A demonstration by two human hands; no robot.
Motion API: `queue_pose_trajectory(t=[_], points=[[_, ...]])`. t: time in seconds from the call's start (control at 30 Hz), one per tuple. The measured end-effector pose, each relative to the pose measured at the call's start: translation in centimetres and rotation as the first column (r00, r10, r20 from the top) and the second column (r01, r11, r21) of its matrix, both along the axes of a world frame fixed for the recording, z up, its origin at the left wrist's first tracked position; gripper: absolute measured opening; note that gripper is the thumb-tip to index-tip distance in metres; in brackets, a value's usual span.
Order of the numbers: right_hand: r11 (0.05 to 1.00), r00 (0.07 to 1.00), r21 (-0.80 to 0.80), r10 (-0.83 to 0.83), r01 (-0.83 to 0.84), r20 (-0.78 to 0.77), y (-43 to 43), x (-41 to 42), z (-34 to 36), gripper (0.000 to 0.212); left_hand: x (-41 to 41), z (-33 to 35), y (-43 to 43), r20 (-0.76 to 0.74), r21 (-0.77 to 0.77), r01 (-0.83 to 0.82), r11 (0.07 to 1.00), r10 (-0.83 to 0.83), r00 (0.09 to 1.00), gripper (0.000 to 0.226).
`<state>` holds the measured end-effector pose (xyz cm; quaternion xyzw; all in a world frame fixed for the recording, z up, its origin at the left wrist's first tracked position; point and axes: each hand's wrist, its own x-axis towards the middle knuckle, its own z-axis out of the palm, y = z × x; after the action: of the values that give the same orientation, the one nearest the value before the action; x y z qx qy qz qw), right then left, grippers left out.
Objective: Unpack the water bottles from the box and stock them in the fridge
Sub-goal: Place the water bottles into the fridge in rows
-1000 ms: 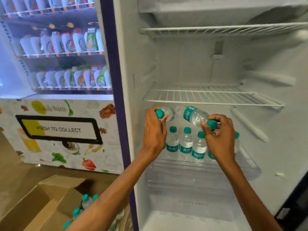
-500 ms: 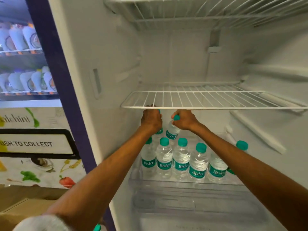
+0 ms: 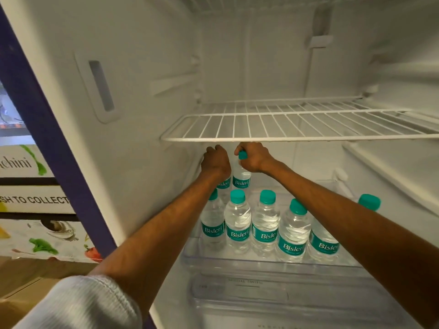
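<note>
Both my arms reach deep into the open fridge, under the white wire shelf. My left hand grips the top of an upright water bottle at the back left; its cap is hidden by my fingers. My right hand holds the teal cap of a second upright bottle just beside it. In front stands a row of several clear Bisleri bottles with teal caps on the clear lower shelf. One more teal cap shows behind my right forearm.
The fridge's left inner wall is close to my left arm. Outside, at the left, stands a vending machine front with a "push to collect" flap. A corner of the cardboard box shows at the bottom left. A clear drawer lies below the bottles.
A second ago both bottles were tilted in my hands near the shelf front. Both hands have carried them to the back left, upright. My head has moved closer to the fridge.
</note>
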<state>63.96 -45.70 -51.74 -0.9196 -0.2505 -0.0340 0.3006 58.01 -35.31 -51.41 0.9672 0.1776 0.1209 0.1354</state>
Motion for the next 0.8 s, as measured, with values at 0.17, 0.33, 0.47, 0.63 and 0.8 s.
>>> queue_pose_trajectory(t=[0.17, 0.33, 0.47, 0.63, 0.8], points=[[0.997, 0.998, -0.066, 0.032, -0.028, 0.059, 0.2, 0.0, 0.0, 0.04, -0.4, 0.3, 0.1, 0.025, 0.019, 0.017, 1.0, -0.017, 1.0, 0.049], [0.981, 0.999, -0.195, 0.029, -0.02, 0.044, -0.5, -1.1, 1.1, 0.065, -1.7, 1.1, -0.3, 0.087, 0.033, 0.008, 0.999, -0.011, 0.996, 0.038], [0.99, 0.995, -0.133, 0.05, -0.037, 0.092, -1.4, -3.4, 1.7, 0.051, -3.7, 2.4, -1.5, 0.213, 0.036, 0.064, 0.997, -0.07, 0.974, 0.029], [0.997, 0.992, 0.016, 0.067, -0.069, 0.107, -2.6, -8.0, 2.9, 0.039, -8.2, 3.2, -1.9, 0.318, -0.043, 0.104, 0.994, -0.085, 0.944, 0.038], [0.959, 0.988, 0.255, 0.099, -0.126, 0.115, -4.3, -15.0, 3.6, 0.023, -15.5, 2.1, -2.5, 0.45, -0.053, 0.2, 0.978, -0.155, 0.879, 0.04]])
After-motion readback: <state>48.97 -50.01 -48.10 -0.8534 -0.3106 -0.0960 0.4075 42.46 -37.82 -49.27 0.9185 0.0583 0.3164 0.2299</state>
